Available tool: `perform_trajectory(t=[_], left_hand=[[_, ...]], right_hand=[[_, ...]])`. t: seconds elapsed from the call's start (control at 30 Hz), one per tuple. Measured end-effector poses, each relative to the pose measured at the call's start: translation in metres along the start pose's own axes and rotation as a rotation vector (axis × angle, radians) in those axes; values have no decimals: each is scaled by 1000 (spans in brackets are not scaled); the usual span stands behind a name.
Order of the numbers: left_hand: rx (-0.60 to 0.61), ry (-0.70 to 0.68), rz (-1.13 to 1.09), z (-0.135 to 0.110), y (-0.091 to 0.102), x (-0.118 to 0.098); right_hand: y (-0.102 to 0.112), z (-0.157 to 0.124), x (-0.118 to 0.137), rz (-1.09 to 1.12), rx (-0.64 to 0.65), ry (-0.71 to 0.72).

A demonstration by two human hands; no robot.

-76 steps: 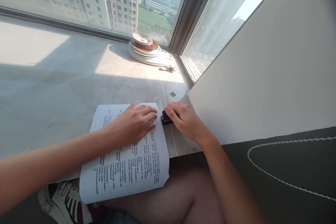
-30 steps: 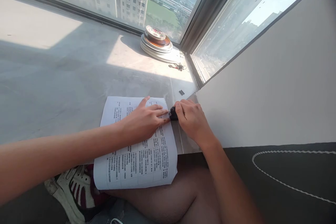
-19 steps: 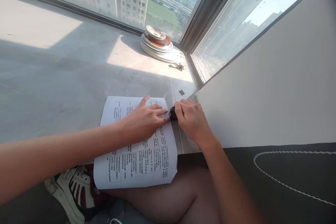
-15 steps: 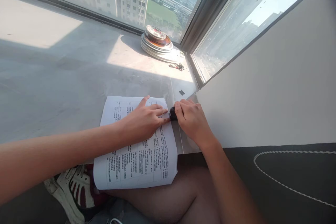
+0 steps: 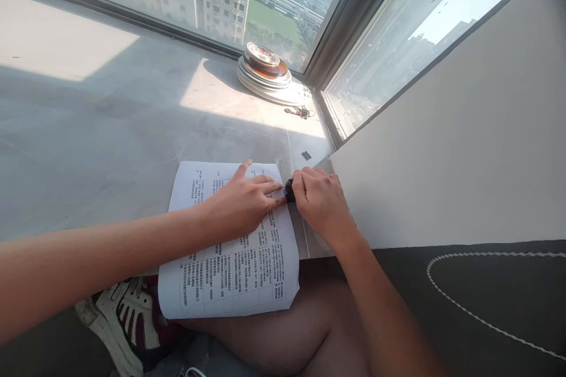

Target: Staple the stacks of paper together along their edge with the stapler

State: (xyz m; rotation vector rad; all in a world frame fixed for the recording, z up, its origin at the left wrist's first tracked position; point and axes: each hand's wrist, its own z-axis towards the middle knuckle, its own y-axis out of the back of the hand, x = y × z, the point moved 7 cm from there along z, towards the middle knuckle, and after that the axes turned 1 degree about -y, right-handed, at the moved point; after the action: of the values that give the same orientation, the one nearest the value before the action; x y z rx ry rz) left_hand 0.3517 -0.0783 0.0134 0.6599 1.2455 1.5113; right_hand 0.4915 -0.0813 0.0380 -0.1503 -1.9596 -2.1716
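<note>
Head view, looking down from the person's own eyes. A person sits at a wide grey stone window sill (image 5: 110,129), high above a city.

The left hand (image 5: 241,209) lies flat on a white printed sheaf of paper (image 5: 234,271), fingers spread and released, pressing the pages down. The right hand (image 5: 321,203) is clenched around what looks like a small black stapler (image 5: 289,189). The stapler sits at the paper's upper right edge, touching the left fingertips. Most of it is hidden under the right hand, so how its mouth sits on the paper cannot be told.

The lower half of the paper hangs off the sill, over a bare knee (image 5: 283,336) and above a white and dark red trainer (image 5: 117,318).

Risks, as I judge them:
- The left fingertips are so close to the stapler that a squeeze could nip them.
- If the flat hand eases off, the overhanging pages could slide or fan out of line.

Containers: none is truly here. A stack of round white plates (image 5: 264,73), the top ones patterned in red and gold, stands in the sunlit far corner by the glass and seems to hold nothing. Just beside it lies a small dark bunch, perhaps keys (image 5: 301,111). A tiny black clip-like piece (image 5: 306,155) lies on the sill between the plates and the hands.
</note>
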Motion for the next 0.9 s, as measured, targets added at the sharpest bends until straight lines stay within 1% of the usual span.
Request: perform_trajectory(t=[0.1, 0.27, 0.5, 0.7, 0.9], left_hand=[[-13, 4, -17, 0, 1, 0], [-3, 9, -8, 0, 2, 0], [12, 7, 11, 0, 0, 0], [5, 2, 16, 0, 1, 0], [8, 1, 19, 0, 1, 0]], right_hand=[[0, 0, -1, 16, -2, 28], [-1, 1, -4, 33, -17, 43], [0, 2, -7, 82, -14, 22], [0, 2, -5, 52, -6, 27], [0, 2, -7, 71, -3, 24]])
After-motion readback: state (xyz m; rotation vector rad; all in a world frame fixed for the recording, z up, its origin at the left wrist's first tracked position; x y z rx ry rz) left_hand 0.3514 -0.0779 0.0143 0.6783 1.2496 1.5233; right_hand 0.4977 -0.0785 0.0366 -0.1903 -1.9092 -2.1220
